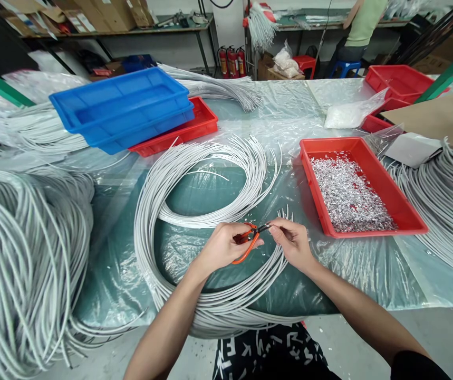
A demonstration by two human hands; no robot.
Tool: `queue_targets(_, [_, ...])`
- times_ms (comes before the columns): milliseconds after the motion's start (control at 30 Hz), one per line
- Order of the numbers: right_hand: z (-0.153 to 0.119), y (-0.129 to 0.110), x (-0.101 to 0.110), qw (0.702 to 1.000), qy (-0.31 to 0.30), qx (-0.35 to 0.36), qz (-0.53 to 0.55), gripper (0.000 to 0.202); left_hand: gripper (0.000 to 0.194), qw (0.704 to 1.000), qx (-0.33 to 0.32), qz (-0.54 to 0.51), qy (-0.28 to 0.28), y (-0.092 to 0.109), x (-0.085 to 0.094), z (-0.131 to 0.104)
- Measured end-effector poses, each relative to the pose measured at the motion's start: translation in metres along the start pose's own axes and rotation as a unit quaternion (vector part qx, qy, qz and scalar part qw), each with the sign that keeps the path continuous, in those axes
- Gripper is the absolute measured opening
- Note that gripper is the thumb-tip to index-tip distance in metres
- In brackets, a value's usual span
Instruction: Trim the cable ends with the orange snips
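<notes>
Right at the near edge of the table (pixel 368 264) the two hands meet over a big coil of white cable (pixel 194 211). The left hand (pixel 220 247) is closed around orange-handled pliers (pixel 248 241), whose nose points right toward the other hand. The right hand (pixel 293 243) pinches its fingertips shut on something small at the tool's tip, most likely a cable end, though I cannot make it out. The coil's loose ends fan out just above the right hand, so that hand is nearer them; the strands beneath run left to right under both wrists. Just to the right sits a red tray (pixel 408 208) of shiny metal bits (pixel 347 192). White letters show on the dark clothing (pixel 266 353) below, too broken up to read; no brand is legible.
</notes>
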State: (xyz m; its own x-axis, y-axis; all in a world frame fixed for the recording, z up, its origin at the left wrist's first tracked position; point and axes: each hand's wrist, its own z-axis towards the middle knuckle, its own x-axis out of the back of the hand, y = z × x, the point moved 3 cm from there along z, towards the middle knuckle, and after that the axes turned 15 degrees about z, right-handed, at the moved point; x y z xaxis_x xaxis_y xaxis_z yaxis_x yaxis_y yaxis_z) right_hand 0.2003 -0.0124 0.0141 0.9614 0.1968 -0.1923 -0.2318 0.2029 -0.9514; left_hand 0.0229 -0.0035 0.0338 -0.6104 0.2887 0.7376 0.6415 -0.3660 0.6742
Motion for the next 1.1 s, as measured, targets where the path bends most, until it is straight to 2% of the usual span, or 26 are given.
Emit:
queue_targets(667, [0.0006,-0.0032,0.0006,1.0,0.003,-0.003,-0.004,0.028,0.047,1.0,-0.002,0.004,-0.004,0.0001,-0.0003,-0.0005])
queue_targets(867, [0.0024,-0.001,0.0025,0.999,-0.015,-0.023,0.027,0.03,0.047,1.0,-0.003,0.01,-0.002,-0.0006,0.0,0.0])
queue_targets(1100, [0.0052,-0.0081,0.0024,0.998,-0.024,-0.013,0.053,0.025,0.044,1.0,-0.009,0.003,-0.008,-0.001,-0.0004,0.0])
